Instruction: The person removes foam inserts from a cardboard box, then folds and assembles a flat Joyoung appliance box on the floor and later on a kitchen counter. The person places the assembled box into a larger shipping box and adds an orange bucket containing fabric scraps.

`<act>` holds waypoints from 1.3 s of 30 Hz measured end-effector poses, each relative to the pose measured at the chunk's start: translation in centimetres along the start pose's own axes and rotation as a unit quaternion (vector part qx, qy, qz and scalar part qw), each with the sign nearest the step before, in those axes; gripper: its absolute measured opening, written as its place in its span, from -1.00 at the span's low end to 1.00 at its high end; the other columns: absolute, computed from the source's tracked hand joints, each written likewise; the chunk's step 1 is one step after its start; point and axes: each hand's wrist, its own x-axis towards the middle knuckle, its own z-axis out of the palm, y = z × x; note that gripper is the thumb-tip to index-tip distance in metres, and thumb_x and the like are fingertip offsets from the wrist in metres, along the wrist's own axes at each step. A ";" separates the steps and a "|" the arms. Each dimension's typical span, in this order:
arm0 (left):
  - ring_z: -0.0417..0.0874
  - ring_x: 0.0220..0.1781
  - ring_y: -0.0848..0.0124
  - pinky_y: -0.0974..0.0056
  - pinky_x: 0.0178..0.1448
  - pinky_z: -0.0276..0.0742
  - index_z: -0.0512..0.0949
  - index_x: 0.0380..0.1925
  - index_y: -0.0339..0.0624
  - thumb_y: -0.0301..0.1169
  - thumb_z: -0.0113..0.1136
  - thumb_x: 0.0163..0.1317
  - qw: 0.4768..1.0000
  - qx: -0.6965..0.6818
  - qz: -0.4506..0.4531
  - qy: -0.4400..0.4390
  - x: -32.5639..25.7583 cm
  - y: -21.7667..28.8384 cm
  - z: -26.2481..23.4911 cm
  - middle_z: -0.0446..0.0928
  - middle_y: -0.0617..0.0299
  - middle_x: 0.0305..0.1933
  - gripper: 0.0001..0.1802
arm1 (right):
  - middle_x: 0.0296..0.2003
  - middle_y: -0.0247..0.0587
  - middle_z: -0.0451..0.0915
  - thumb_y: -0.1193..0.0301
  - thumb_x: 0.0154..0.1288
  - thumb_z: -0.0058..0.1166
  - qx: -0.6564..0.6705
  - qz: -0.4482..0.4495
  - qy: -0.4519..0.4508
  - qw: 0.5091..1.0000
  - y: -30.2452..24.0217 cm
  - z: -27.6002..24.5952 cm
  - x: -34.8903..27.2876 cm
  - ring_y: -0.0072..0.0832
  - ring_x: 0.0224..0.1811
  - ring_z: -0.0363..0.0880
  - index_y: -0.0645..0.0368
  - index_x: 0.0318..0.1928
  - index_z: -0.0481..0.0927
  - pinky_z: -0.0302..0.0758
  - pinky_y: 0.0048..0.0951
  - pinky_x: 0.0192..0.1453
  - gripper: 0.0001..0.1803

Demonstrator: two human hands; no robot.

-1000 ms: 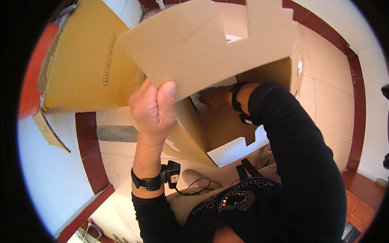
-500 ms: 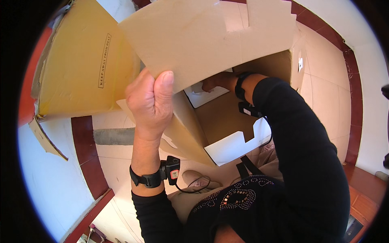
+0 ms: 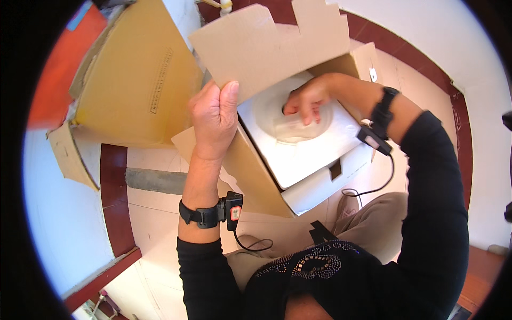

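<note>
1. The left hand (image 3: 214, 118) is closed, thumb against bent fingers, pinching the lower-left corner of a wide, notched flap of plain brown cardboard (image 3: 266, 50), which rises above and to the right of that hand.
2. Right of the left hand stands an open, brown cardboard box (image 3: 248, 178).
3. Under the right hand (image 3: 308, 104), inside this box, sits a white, square-edged block (image 3: 288, 166), foam by its look, with a round hollow in its upper face.
4. The right hand's fingers are bent and slightly parted, pointing down over the hollow; whether they grip the block, I cannot tell.
5. Below the right hand, along the box's near edge, is a white-faced cardboard flap with a square notch (image 3: 320, 186).
6. Left of the left hand stands a large, yellowish-brown cardboard carton (image 3: 130, 90).
7. Below each hand, a black wrist strap carries a small black device.
</note>
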 end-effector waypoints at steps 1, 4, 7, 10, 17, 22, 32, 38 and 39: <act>0.15 -0.58 0.54 0.37 -0.52 0.15 0.33 -0.64 -0.31 -0.39 0.06 0.29 1.000 0.015 0.000 -0.003 -0.6 0.4 -0.4 0.20 0.30 -0.66 -0.66 | -0.48 -0.22 0.51 0.31 -0.28 0.28 0.056 -0.025 -0.021 0.998 -0.3 0.9 -2.3 -0.48 -0.56 0.45 0.33 -0.21 0.52 0.42 -0.43 -0.47 -0.47; 0.40 -0.59 0.29 0.30 -0.46 0.34 0.47 -0.45 -0.36 -0.40 0.08 0.25 1.000 -0.002 -0.028 0.009 -1.1 0.8 -2.8 0.40 0.09 -0.58 -0.79 | -0.37 -0.31 0.54 0.36 -0.27 0.24 0.057 -0.114 -0.066 0.990 -1.2 4.6 -6.2 -0.58 -0.45 0.49 0.33 -0.11 0.50 0.42 -0.59 -0.43 -0.42; 0.38 -0.59 0.16 0.27 -0.46 0.34 0.45 -0.47 -0.35 -0.38 0.08 0.25 1.000 0.014 -0.020 0.002 -1.7 1.3 -4.9 0.38 0.04 -0.58 -0.78 | -0.28 -0.32 0.51 0.18 -0.33 0.46 0.068 -0.090 -0.044 0.993 -1.9 9.3 -10.9 -0.63 -0.28 0.44 0.39 -0.11 0.48 0.39 -0.60 -0.25 -0.24; 0.34 -0.59 0.09 0.22 -0.47 0.32 0.40 -0.52 -0.35 -0.37 0.08 0.25 0.999 0.035 -0.026 0.008 -2.6 1.7 -6.3 0.35 0.00 -0.59 -0.74 | -0.15 -0.13 0.55 0.11 -0.18 0.33 0.082 -0.292 0.036 0.952 -2.3 14.5 -14.8 -0.45 -0.17 0.54 0.43 0.02 0.43 0.47 -0.50 -0.16 -0.20; 0.46 -0.48 -0.13 -0.02 -0.44 0.30 0.43 -0.60 -0.31 -0.32 0.01 0.25 0.988 0.132 -0.075 0.019 -0.7 4.0 -9.7 0.43 -0.16 -0.54 -0.69 | -0.13 -0.11 0.54 0.11 -0.09 0.26 0.109 -0.448 0.272 0.845 -7.6 22.2 -22.5 -0.42 -0.14 0.54 0.41 0.04 0.42 0.48 -0.46 -0.15 -0.25; 0.44 -0.49 -0.14 -0.04 -0.43 0.31 0.37 -0.64 -0.29 -0.26 0.02 0.25 0.986 0.126 -0.093 0.059 0.1 7.6 -13.5 0.42 -0.15 -0.57 -0.63 | -0.11 -0.09 0.53 0.11 -0.03 0.21 0.085 -0.568 0.352 0.739 -15.1 27.3 -24.6 -0.39 -0.12 0.53 0.40 0.05 0.42 0.49 -0.43 -0.14 -0.28; 0.50 -0.42 -0.18 -0.11 -0.33 0.38 0.46 -0.64 -0.34 -0.23 0.02 0.24 0.963 0.158 -0.171 0.138 -8.6 10.8 -23.0 0.48 -0.21 -0.51 -0.60 | -0.08 -0.15 0.52 0.16 0.24 -0.07 0.130 -0.725 0.314 0.600 -45.3 34.6 -30.7 -0.30 -0.10 0.50 0.29 0.11 0.41 0.50 -0.33 -0.10 -0.46; 0.53 -0.43 -0.18 -0.10 -0.33 0.41 0.49 -0.65 -0.38 -0.23 0.00 0.23 0.947 0.189 -0.216 0.144 -11.6 8.8 -25.3 0.50 -0.23 -0.51 -0.58 | -0.49 -0.19 0.49 -0.05 0.03 0.10 0.126 -0.724 0.418 0.533 -65.2 41.3 -30.7 -0.42 -0.53 0.47 0.21 -0.22 0.40 0.45 -0.35 -0.39 -0.43; 0.53 -0.42 -0.17 -0.10 -0.33 0.41 0.49 -0.64 -0.38 -0.23 0.00 0.23 0.950 0.160 -0.232 0.134 -12.3 8.3 -25.7 0.50 -0.23 -0.51 -0.58 | -0.49 -0.19 0.47 -0.05 0.03 0.11 0.108 -0.707 0.448 0.537 -67.6 42.5 -29.8 -0.40 -0.52 0.47 0.22 -0.20 0.37 0.45 -0.33 -0.40 -0.42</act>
